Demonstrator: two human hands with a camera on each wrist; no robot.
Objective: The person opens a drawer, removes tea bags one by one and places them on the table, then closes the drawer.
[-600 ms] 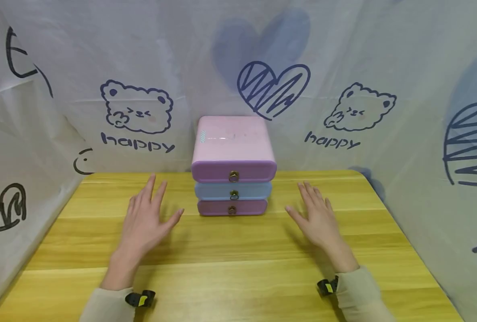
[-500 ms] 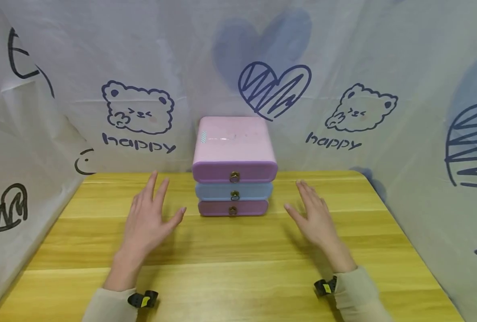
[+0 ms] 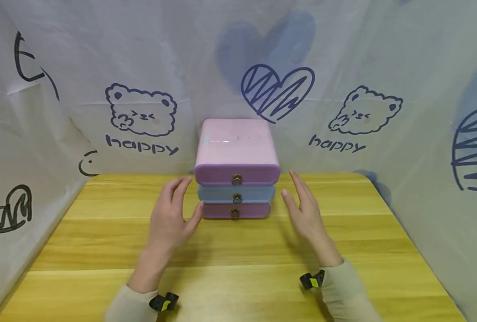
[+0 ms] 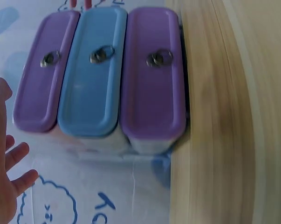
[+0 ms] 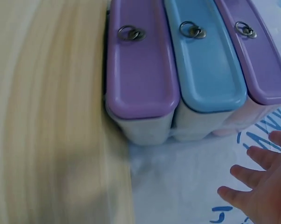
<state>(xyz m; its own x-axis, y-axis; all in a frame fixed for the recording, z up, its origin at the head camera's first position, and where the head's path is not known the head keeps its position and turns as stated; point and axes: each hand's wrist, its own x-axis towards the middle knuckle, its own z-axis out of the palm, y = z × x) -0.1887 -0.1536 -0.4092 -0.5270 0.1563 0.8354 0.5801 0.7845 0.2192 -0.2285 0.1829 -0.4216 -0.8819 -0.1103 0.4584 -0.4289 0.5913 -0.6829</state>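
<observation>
A small drawer box (image 3: 238,143) with a pink top stands near the table's back edge. Its three drawers are stacked: a purple top drawer (image 3: 218,175), a blue middle drawer (image 3: 216,194) and a purple bottom drawer (image 3: 218,211), each with a ring pull at its centre. All three look pushed in. My left hand (image 3: 170,219) is beside the box's left side, fingers bent a little and thumb near the bottom drawer. To the right of the box my right hand (image 3: 306,214) holds its fingers extended, apart from it. Neither hand grips anything.
The box stands on a wood-grain table (image 3: 238,273). White cloth (image 3: 206,53) printed with bears and hearts hangs behind it and along both sides. A small black wrist camera (image 3: 164,302) sits at my left cuff, another camera (image 3: 312,280) at my right.
Both hands have moved inward toward the box, the left one farther. The left fingers have bent slightly. The box stays where it was, while the view has shifted a little.
</observation>
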